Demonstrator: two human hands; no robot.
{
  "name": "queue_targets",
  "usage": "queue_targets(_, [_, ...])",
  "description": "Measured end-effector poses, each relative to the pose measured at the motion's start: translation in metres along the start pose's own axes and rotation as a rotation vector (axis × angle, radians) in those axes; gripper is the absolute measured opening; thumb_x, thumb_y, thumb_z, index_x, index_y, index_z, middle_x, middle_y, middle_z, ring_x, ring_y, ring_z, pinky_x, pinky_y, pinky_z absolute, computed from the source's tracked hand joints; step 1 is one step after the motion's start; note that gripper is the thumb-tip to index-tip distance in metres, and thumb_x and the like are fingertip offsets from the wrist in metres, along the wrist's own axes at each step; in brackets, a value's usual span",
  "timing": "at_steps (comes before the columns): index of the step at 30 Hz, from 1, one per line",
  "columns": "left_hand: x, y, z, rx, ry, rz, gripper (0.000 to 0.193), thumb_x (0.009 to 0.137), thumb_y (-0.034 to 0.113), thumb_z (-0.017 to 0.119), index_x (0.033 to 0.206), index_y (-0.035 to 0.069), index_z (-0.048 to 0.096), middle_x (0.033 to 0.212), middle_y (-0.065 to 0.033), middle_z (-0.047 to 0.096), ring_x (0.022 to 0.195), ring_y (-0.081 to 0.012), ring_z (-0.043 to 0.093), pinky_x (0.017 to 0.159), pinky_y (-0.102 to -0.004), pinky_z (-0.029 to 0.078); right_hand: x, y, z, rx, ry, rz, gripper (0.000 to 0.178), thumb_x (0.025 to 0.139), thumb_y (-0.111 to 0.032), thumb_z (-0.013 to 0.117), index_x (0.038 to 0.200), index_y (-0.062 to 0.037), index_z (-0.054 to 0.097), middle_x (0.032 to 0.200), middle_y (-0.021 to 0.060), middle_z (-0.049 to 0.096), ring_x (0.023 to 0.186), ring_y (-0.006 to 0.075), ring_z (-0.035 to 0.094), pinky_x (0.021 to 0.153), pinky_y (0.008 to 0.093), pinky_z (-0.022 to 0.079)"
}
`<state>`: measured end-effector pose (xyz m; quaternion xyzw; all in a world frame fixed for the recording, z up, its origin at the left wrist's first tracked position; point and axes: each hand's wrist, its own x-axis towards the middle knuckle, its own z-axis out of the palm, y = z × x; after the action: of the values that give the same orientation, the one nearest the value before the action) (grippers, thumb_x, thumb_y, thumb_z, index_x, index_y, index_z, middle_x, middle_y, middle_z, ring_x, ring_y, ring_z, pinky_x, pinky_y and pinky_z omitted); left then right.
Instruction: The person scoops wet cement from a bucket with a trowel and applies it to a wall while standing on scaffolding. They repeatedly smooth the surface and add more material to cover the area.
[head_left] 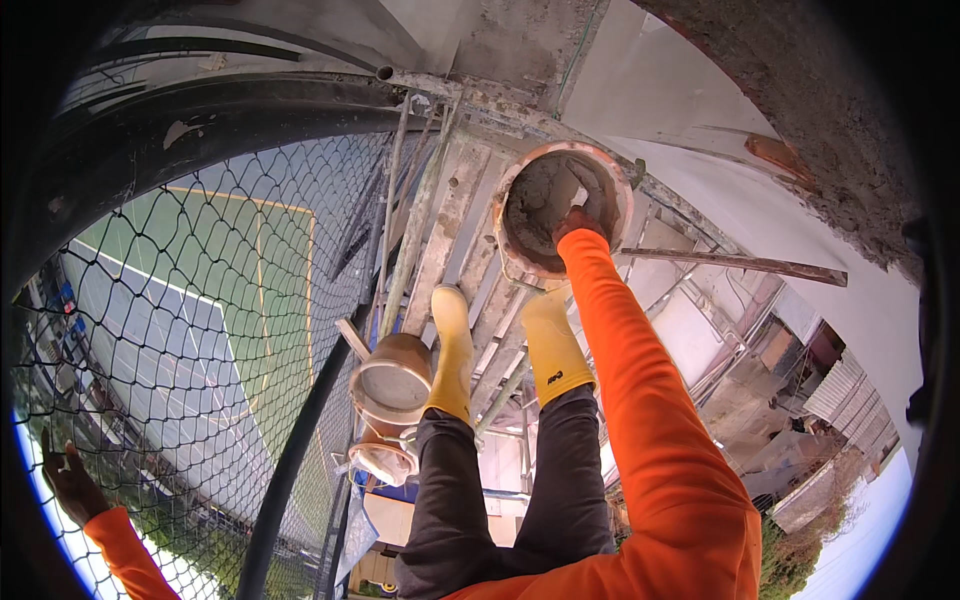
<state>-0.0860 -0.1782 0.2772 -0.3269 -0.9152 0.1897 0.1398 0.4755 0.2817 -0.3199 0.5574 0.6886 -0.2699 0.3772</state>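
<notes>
My right arm, in an orange sleeve, reaches forward to a round bucket (626, 200) of wet grey mortar (540, 205). Inside its rim, my right hand (576, 221) is closed around the handle of what looks like a trowel (580, 196), whose blade is largely lost against the mortar. Far out on the left, my left hand (72, 487) is raised beside the black netting (150, 330). Its fingers are spread, and no held object shows; whether they touch the mesh is unclear.
My yellow boots (452, 335) stand on scaffold planks (450, 220) with gaps between them. A second bucket (395, 380) sits left of my boots, near a smaller container (385, 462). A wooden bar (740, 263) juts out right. Beyond the netting, a sports court (200, 300) lies far below.
</notes>
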Motion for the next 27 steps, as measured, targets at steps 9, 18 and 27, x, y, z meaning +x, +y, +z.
queue_targets(9, [0.009,0.015,-0.004,-0.052,-0.102,-0.099,0.049,0.099,0.025,0.065,0.146,0.018,0.055,0.098,-0.0079,0.049,0.086,-0.0245,0.051,0.079,-0.0408,0.046,-0.032,0.078,0.038,0.619,-0.064,-0.24,0.055,0.088,-0.039,0.069,0.128,-0.0026,0.064,0.129,0.0224,0.066,0.12,0.0387,0.063,0.104,0.0421,0.05])
queue_targets(18, [0.014,0.046,-0.006,0.035,-0.102,-0.191,0.052,0.091,0.013,0.071,0.141,0.016,0.058,0.112,-0.0113,0.056,0.095,-0.0282,0.058,0.082,-0.0433,0.048,-0.14,0.139,0.005,0.445,0.092,-0.287,0.037,0.09,-0.038,0.066,0.11,-0.0068,0.063,0.092,0.0214,0.072,0.087,0.043,0.069,0.078,0.0485,0.055])
queue_targets(27, [0.018,0.037,0.001,0.069,-0.159,-0.225,0.052,0.091,0.022,0.069,0.142,0.02,0.056,0.12,-0.015,0.061,0.118,-0.0371,0.059,0.097,-0.0491,0.048,-0.156,0.11,0.014,0.708,0.187,-0.249,0.041,0.091,-0.04,0.064,0.108,-0.0038,0.062,0.092,0.0241,0.071,0.089,0.044,0.069,0.078,0.0517,0.054])
